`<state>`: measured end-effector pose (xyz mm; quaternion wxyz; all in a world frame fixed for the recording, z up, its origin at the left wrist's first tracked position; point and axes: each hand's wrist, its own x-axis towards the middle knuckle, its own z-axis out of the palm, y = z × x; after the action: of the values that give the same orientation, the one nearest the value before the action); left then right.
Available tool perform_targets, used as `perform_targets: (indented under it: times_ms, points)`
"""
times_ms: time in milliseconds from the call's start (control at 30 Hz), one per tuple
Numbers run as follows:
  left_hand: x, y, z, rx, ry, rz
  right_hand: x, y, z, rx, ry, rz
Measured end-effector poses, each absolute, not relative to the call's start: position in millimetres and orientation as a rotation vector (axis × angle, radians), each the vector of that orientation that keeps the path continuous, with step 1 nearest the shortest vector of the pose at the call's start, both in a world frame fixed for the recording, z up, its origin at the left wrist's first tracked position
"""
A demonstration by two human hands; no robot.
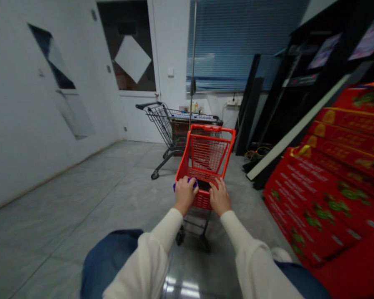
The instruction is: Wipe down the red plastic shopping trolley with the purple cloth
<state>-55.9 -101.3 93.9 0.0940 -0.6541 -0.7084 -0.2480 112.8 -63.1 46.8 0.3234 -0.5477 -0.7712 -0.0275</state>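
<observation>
A small red shopping cart [202,199] stands in front of me, its raised handle [212,128] on the far side. At the left of the basket's near rim, my left hand [185,195] is closed around a small purple thing [191,181]; its ends stick out on both sides of the fingers, and its kind cannot be made out. My right hand [220,197] is at the right of the same rim, fingers apart and slightly bent, with nothing visibly held. Between my hands a dark, flat thing [203,185] lies in the basket, partly hidden.
Behind the red cart stands a larger dark wire shopping cart [162,120] with goods. Red printed boxes [324,199] are stacked at the right, beside a leaning white board [296,128] and dark panels [251,108]. A thin upright pole [193,54] rises behind the cart. A door [137,112] is at the back.
</observation>
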Motion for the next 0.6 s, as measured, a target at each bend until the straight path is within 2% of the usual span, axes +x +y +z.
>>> perform_targets:
  times_ms: [133, 400, 600]
  points:
    - [-28, -103, 92, -2.093, -2.006, -0.713, 118, -63, 49, -1.429, -2.032, -0.064]
    - [-88, -100, 99, -1.939, -2.113, -0.715, 117, -65, 47, -1.424, -2.029, -0.082]
    - [-30, -106, 93, -1.976, -2.065, -0.731, 117, -63, 45, -1.404, -2.006, -0.066]
